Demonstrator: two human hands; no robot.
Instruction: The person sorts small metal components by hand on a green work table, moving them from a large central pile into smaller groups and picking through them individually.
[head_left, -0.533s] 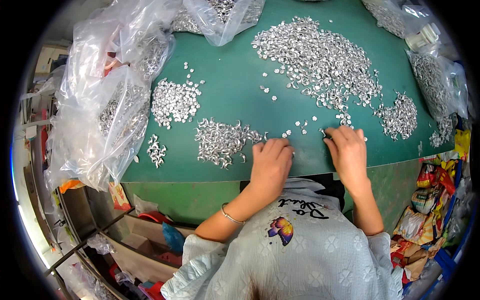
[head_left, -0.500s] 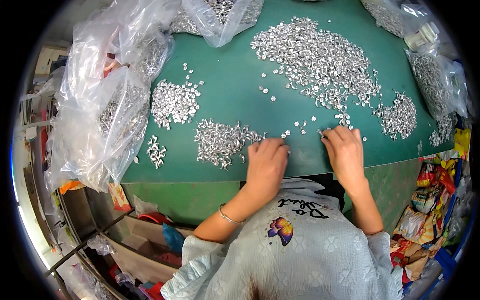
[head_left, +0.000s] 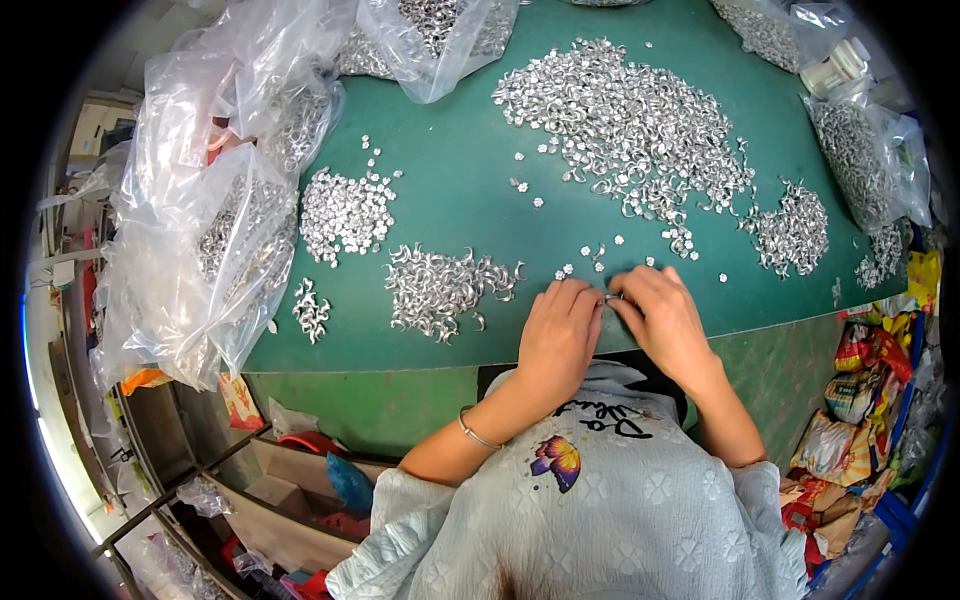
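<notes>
Close to the table's near edge my left hand [head_left: 560, 335] and my right hand [head_left: 660, 318] meet, fingertips pinched around a tiny silvery metal piece [head_left: 609, 298]. Its exact shape is mostly covered by my fingers. Left of my left hand lies a pile of curved, hook-like metal pieces [head_left: 440, 290]. A few small flower-shaped metal pieces [head_left: 566, 270] are scattered just beyond my fingertips. Farther off spreads a large mixed heap of silvery pieces [head_left: 630, 130]. Another pile of flower-shaped pieces [head_left: 345, 213] sits at the left, with a small cluster of curved pieces [head_left: 311, 312] nearer me.
Clear plastic bags [head_left: 190, 290] of metal parts crowd the left side of the green table [head_left: 430, 170]. Another open bag [head_left: 430, 50] stands at the back. At the right are a smaller pile [head_left: 790, 230], a filled bag [head_left: 855, 160] and a white container [head_left: 838, 66].
My right hand has moved left and my left hand slightly right, so they now meet at one small piece. The head view has shifted a little.
</notes>
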